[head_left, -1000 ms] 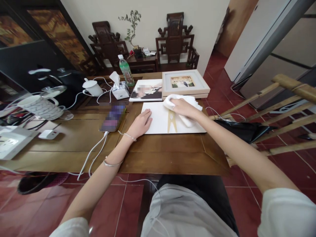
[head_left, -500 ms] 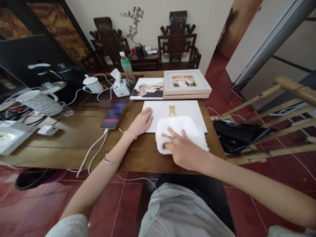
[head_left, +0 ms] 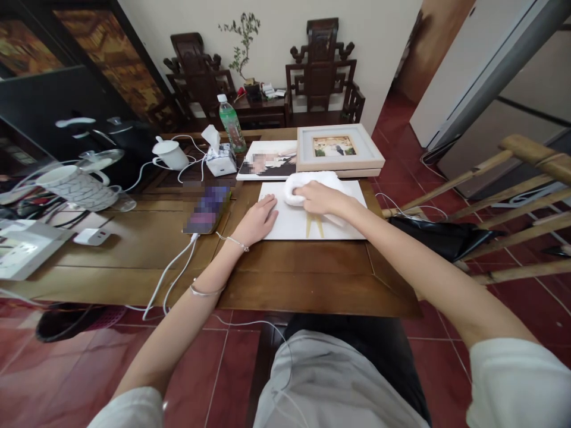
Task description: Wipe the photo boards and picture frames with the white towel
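White cloth bunched under your right hand — fingers curled over it, pressing it onto the white board near the table's far edge. Your left hand lies flat and open on the board's left edge, holding nothing. Framed photo just beyond — phone left.

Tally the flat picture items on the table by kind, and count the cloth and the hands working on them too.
White board under the hands: 1
Unframed photo print: 1
Framed picture: 1
White cloth: 1
Hands, the left hand flat on the board's edge and the right hand pressing the cloth: 2
Total: 6
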A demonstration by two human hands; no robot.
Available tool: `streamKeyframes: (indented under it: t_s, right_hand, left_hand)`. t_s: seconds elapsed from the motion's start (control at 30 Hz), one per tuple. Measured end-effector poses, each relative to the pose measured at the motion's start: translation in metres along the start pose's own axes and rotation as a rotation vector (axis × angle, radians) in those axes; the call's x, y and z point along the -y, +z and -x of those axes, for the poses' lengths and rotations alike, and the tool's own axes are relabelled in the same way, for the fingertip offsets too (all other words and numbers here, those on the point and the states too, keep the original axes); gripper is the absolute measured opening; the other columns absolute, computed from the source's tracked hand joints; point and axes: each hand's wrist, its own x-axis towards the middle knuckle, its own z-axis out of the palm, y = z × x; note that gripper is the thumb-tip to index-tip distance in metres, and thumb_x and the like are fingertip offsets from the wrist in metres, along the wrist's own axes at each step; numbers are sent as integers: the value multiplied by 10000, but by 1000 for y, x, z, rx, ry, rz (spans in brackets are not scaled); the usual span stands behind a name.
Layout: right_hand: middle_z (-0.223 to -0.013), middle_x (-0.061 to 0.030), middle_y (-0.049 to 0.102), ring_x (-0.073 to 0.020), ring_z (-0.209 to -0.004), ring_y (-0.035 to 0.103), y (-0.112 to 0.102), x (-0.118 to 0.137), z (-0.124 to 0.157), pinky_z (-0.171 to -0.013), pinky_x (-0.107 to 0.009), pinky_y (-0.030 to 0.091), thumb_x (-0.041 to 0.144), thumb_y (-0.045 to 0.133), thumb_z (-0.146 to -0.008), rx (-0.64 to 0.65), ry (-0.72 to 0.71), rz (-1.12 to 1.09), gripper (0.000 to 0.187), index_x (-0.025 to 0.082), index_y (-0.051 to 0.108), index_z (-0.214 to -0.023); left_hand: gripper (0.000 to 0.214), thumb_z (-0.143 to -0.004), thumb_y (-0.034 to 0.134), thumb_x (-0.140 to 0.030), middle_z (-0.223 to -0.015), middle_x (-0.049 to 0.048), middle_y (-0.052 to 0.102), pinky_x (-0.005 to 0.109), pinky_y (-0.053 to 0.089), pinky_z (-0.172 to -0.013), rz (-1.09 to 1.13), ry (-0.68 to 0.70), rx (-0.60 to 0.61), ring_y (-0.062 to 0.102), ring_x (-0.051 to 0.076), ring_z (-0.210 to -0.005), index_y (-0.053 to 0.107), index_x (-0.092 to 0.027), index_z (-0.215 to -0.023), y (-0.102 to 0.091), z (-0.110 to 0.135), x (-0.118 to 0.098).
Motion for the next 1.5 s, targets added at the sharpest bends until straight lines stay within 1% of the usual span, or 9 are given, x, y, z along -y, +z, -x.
streamKeyframes:
  t_s: [0.13, 0.3, 0.5, 0.63, 0.9, 1.03, 1.17, 1.33, 1.5]
  right_hand:
    - [-1279, -213, 596, -367, -1209, 551, 15, 10, -10, -939, -580, 446, 51, 378, -837, -65, 88, 25, 505, 178, 616, -1265]
    - [-1544, -174, 397, -450, -1463, 191, 43, 45, 19, -1019, -798, 246, 0, 374, -812, -92, 87, 113, 585, 168, 583, -1332]
    - [-1575, -161, 364, -442, -1470, 196, 54, 82, 79, -1051, -781, 229, 26, 339, -857, -30, -44, 91, 525, 163, 642, -1262]
    - [-1496, -170, 478, -391, -1462, 253, 43, 89, 90, -1045, -742, 280, 19, 349, -830, 7, -94, 23, 503, 158, 659, -1202]
    - [-1252, -205, 618, -347, -1111, 607, 16, 56, 24, -978, -603, 398, 61, 418, -817, 15, 5, -9, 462, 188, 659, -1191]
    - [-1265, -207, 612, -359, -1163, 572, 19, 36, -16, -978, -642, 394, 93, 409, -861, -70, 40, 40, 459, 188, 632, -1251]
    - [-1404, -197, 538, -414, -1365, 375, 34, 37, -30, -1012, -759, 295, 64, 381, -868, -127, 56, 103, 494, 176, 607, -1293]
    - [-1578, -157, 344, -469, -1450, 208, 55, 65, 4, -1063, -776, 209, 66, 426, -856, -109, 77, 206, 524, 196, 591, -1337]
    - [-1429, -177, 527, -433, -1373, 366, 47, 94, 64, -1033, -714, 321, 61, 406, -840, -41, -61, 151, 444, 173, 680, -1172]
  left_hand:
    - [459, -959, 394, -324, -1466, 186, 512, 480, 328, -1196, 13, -7, 4, 452, 297, -1396, 566, -87, -1313, -1, 0, 1]
    - [461, -960, 365, -296, -1456, 184, 524, 471, 333, -1196, 37, -13, -2, 456, 290, -1394, 572, -83, -1314, 1, -1, 3]
    - [476, -943, 360, -258, -1473, 205, 498, 465, 326, -1201, 12, -45, -11, 439, 288, -1407, 547, -49, -1329, 2, -1, 2]
    - [500, -931, 391, -271, -1499, 193, 472, 486, 322, -1198, 8, -109, -25, 416, 301, -1421, 510, -59, -1368, 1, -1, 2]
    - [483, -924, 388, -255, -1500, 167, 477, 490, 311, -1203, 64, -97, 23, 400, 296, -1430, 537, -94, -1355, -3, -2, 6]
    - [469, -942, 338, -226, -1467, 157, 518, 474, 328, -1199, 104, -38, -21, 448, 276, -1398, 554, -96, -1338, -4, -3, 5]
    - [472, -930, 353, -197, -1466, 120, 528, 477, 339, -1195, 99, -33, -35, 435, 265, -1410, 544, -133, -1357, -3, -3, 5]
    - [517, -922, 346, -187, -1518, 178, 453, 464, 294, -1216, 65, -91, -3, 378, 281, -1446, 492, -63, -1402, 2, -1, 8]
    - [537, -966, 300, -243, -1538, 214, 407, 457, 294, -1210, 11, -102, 27, 328, 295, -1468, 447, -10, -1427, 3, 0, 5]
